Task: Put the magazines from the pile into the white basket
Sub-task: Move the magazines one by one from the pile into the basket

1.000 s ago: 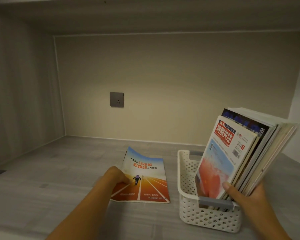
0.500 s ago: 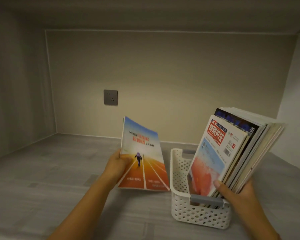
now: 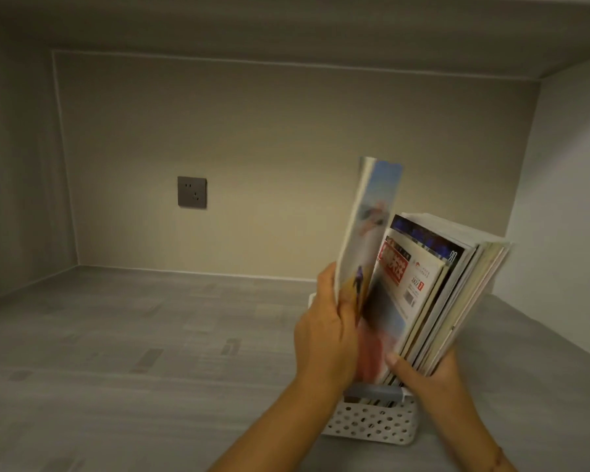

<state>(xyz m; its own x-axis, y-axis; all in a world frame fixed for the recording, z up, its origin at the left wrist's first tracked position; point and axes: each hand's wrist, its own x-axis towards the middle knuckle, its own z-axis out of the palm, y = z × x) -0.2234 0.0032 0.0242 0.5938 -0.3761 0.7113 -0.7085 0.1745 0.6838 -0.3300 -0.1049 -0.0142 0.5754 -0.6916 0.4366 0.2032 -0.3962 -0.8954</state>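
Two hands on magazines over white basket; grey socket behind.

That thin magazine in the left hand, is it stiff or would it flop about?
Probably floppy: the magazine is thin and its top bows sideways above the left hand. Likely light, since that one hand holds it up by its lower edge. The cover looks glossy, so perhaps a bit slippery.

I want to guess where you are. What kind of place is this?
Probably a big shelf or cupboard nook indoors at home. A low ceiling sits close overhead, plain walls close in on three sides, and a socket is set in the back wall.
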